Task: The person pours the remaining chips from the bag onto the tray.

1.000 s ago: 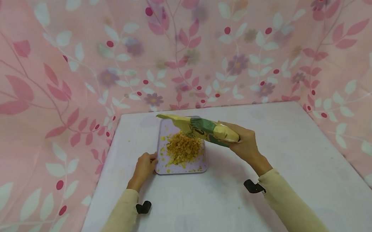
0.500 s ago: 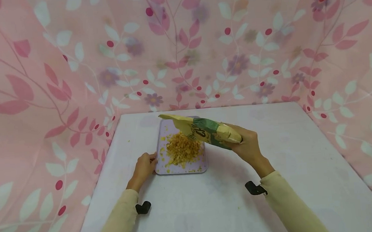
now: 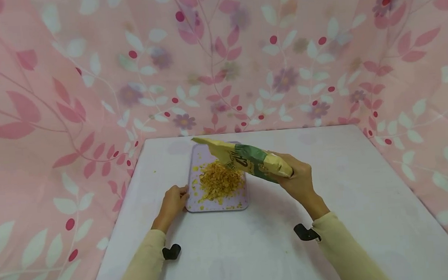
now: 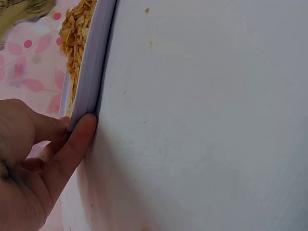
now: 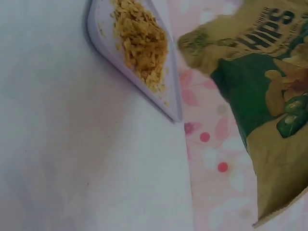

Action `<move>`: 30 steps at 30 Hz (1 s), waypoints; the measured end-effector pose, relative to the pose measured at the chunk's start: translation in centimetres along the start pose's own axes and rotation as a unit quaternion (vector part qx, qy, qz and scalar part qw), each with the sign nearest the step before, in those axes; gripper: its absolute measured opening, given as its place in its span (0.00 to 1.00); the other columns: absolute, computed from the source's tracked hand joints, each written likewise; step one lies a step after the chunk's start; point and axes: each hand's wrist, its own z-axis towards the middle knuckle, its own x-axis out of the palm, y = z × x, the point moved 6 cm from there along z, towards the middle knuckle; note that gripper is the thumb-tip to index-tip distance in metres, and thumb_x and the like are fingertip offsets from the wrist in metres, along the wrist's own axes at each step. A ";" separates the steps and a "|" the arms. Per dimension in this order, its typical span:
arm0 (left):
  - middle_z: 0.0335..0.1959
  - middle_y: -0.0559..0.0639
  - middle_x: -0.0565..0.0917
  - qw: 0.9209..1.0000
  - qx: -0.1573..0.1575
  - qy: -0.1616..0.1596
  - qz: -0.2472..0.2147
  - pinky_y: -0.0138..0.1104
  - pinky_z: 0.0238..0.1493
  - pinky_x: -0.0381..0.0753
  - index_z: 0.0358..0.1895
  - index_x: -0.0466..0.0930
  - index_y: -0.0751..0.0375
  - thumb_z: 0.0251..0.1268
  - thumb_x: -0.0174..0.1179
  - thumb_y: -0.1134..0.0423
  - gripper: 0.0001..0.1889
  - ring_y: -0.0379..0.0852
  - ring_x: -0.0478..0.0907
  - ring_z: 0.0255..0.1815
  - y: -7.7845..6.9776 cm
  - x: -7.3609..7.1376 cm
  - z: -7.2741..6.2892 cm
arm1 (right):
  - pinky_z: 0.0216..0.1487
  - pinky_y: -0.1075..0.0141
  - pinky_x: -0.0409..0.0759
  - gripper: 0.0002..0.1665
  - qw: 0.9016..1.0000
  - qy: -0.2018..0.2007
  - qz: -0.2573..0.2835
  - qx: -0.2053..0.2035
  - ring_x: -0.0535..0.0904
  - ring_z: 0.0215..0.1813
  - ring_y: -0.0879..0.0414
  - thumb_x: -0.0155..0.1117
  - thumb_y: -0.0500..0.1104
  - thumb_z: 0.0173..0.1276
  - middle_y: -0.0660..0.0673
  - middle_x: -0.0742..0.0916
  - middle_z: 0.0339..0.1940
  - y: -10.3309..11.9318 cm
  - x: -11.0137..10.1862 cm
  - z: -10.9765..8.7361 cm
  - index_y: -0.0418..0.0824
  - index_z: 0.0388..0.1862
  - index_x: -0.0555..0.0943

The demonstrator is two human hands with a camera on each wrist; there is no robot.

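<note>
A pale purple tray (image 3: 190, 197) lies on the table with a heap of crushed yellow chips (image 3: 220, 181) in its middle and crumbs around the heap. My left hand (image 3: 173, 201) pinches the tray's left edge near the front corner; the left wrist view shows the thumb and a finger (image 4: 79, 139) at the rim. Over the tray's right side, my right hand (image 3: 298, 179) grips the bottom end of a yellow-and-green chip bag (image 3: 253, 157). The bag slants down toward the heap with its wide end to the left. In the right wrist view this hand is out of sight.
The table (image 3: 231, 251) has a white cover with a few stray crumbs. A pink floral cloth (image 3: 219, 63) stands behind it and along both sides. Each sleeve carries a black wrist mount, one on the left (image 3: 172, 252) and one on the right (image 3: 306, 232).
The bag and my right hand have shifted slightly right and down. My left hand stays on the tray edge, and the heap looks the same.
</note>
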 end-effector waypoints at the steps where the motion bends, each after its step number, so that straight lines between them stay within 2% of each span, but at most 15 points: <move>1: 0.36 0.62 0.85 1.000 0.001 0.002 0.000 0.31 0.16 0.79 0.60 0.74 0.73 0.66 0.59 0.74 0.20 0.42 0.77 0.14 0.0 0.1 0.0 | 0.56 0.71 0.77 0.35 1.000 -0.004 -0.001 0.000 0.84 0.50 0.54 0.77 0.19 0.36 0.36 0.87 0.45 -0.3 -0.1 -0.2 0.31 0.50 0.84; 6: 0.40 0.65 0.85 1.000 0.002 0.005 -0.004 0.32 0.16 0.79 0.61 0.73 0.72 0.65 0.59 0.74 0.20 0.42 0.77 0.14 0.0 0.2 -0.1 | 0.55 0.65 0.79 0.37 0.998 -0.051 0.038 -0.008 0.83 0.51 0.52 0.76 0.19 0.35 0.35 0.87 0.46 -1.6 -0.8 -0.4 0.30 0.51 0.83; 10: 0.41 0.64 0.85 1.000 0.003 -0.001 0.001 0.32 0.15 0.78 0.61 0.73 0.72 0.66 0.59 0.74 0.20 0.42 0.77 0.13 0.1 -0.1 0.0 | 0.55 0.67 0.79 0.35 0.999 -0.016 0.037 -0.008 0.84 0.50 0.50 0.77 0.20 0.37 0.37 0.87 0.46 -1.9 0.2 -0.5 0.32 0.51 0.84; 14: 0.35 0.60 0.86 1.000 0.008 -0.002 0.003 0.32 0.16 0.78 0.61 0.73 0.72 0.65 0.60 0.74 0.21 0.42 0.77 0.14 -0.2 -0.2 0.1 | 0.56 0.70 0.78 0.35 0.999 0.027 0.018 -0.013 0.85 0.50 0.49 0.78 0.20 0.37 0.38 0.87 0.46 -1.6 1.3 -0.7 0.34 0.50 0.85; 18: 0.34 0.61 0.86 1.000 0.013 -0.001 -0.004 0.32 0.16 0.79 0.60 0.73 0.73 0.65 0.60 0.74 0.20 0.42 0.78 0.14 -0.4 -0.1 0.2 | 0.57 0.67 0.78 0.36 1.000 0.011 0.014 -0.016 0.84 0.52 0.50 0.79 0.22 0.39 0.40 0.87 0.49 -2.2 0.7 -0.2 0.35 0.52 0.84; 22: 0.35 0.61 0.86 1.000 -0.001 0.000 -0.009 0.32 0.17 0.80 0.61 0.73 0.72 0.66 0.60 0.74 0.20 0.42 0.78 0.15 -0.2 -0.1 0.0 | 0.57 0.65 0.78 0.35 1.000 -0.017 0.010 -0.016 0.84 0.52 0.51 0.77 0.25 0.42 0.41 0.87 0.50 -2.0 -0.1 0.5 0.36 0.54 0.84; 28: 0.34 0.59 0.86 1.000 0.001 -0.002 0.001 0.31 0.16 0.79 0.60 0.74 0.72 0.66 0.60 0.74 0.20 0.41 0.78 0.14 -0.1 0.1 0.0 | 0.58 0.68 0.77 0.34 0.999 0.006 0.014 -0.038 0.84 0.49 0.46 0.78 0.22 0.37 0.34 0.87 0.45 -0.8 0.2 -0.7 0.29 0.50 0.83; 30: 0.34 0.59 0.86 1.000 0.006 -0.002 -0.002 0.31 0.16 0.79 0.60 0.74 0.72 0.66 0.60 0.74 0.20 0.42 0.78 0.14 -0.1 0.1 0.0 | 0.58 0.67 0.77 0.31 0.999 -0.001 0.018 -0.042 0.84 0.50 0.46 0.77 0.24 0.41 0.33 0.87 0.45 -0.7 0.0 -0.9 0.28 0.50 0.83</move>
